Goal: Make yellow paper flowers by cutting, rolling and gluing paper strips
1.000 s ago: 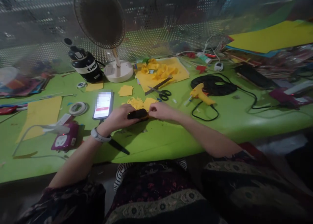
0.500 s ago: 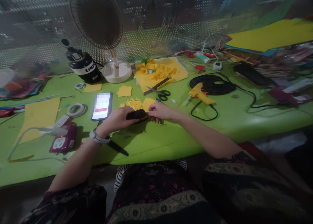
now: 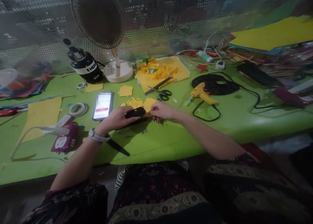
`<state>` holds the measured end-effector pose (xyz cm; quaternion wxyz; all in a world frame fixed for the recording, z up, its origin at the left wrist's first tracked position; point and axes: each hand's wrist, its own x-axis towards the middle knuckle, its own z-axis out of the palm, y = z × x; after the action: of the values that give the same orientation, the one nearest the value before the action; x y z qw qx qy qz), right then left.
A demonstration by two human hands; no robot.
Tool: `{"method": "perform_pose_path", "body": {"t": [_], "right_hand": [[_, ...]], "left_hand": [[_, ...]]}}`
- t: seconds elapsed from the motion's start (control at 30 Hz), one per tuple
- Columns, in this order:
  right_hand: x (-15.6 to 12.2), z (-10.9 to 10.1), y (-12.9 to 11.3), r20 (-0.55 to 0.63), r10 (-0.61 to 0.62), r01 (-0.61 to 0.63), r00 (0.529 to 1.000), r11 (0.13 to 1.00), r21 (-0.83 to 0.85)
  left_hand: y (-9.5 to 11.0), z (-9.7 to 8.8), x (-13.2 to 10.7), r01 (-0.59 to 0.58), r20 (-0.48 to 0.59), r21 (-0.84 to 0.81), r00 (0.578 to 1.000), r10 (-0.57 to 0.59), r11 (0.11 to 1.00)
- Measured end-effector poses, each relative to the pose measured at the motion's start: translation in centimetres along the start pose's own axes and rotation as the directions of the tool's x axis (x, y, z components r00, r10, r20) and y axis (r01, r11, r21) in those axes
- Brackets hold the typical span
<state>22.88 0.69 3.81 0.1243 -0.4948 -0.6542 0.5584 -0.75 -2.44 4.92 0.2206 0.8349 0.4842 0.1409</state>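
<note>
My left hand (image 3: 116, 117) is closed around a small black stapler-like tool (image 3: 135, 112), held just above the green table (image 3: 171, 133). My right hand (image 3: 162, 111) pinches a piece of yellow paper (image 3: 147, 114) at the tool's tip. A heap of cut yellow paper pieces (image 3: 139, 103) lies right behind both hands. A lit phone (image 3: 103, 105) rests left of my left hand.
Scissors (image 3: 161, 92), a yellow glue gun (image 3: 201, 93) with black cord, tape rolls (image 3: 77, 108), a desk fan (image 3: 102, 25), a black bottle (image 3: 85, 66), a purple power strip (image 3: 65, 140), yellow sheets (image 3: 40, 115) and a paper pile (image 3: 271, 36) crowd the table.
The hands stay together at the same spot. The black tool has tilted slightly in my left hand and the camera view has shifted a little.
</note>
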Motion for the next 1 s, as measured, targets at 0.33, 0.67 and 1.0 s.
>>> {"method": "perform_pose_path", "body": {"t": [0.33, 0.67, 1.0], "right_hand": [[-1.4, -1.9, -0.7, -0.362, -0.285, 0.355, 0.888, 0.924, 0.144], [-1.0, -3.3, -0.6, -0.793, -0.284, 0.775, 0.538, 0.537, 0.334], [-0.4, -2.5, -0.1, -0.707, -0.222, 0.668, 0.672, 0.594, 0.448]], "left_hand": [[-0.3, -2.7, 0.2, 0.115, -0.229, 0.114, 0.969, -0.086, 0.987], [1.1, -4.4, 11.2, 0.227, -0.269, 0.306, 0.952, -0.145, 0.924], [0.1, -0.6, 20.2, 0.255, -0.223, 0.391, 0.958, -0.177, 0.884]]}}
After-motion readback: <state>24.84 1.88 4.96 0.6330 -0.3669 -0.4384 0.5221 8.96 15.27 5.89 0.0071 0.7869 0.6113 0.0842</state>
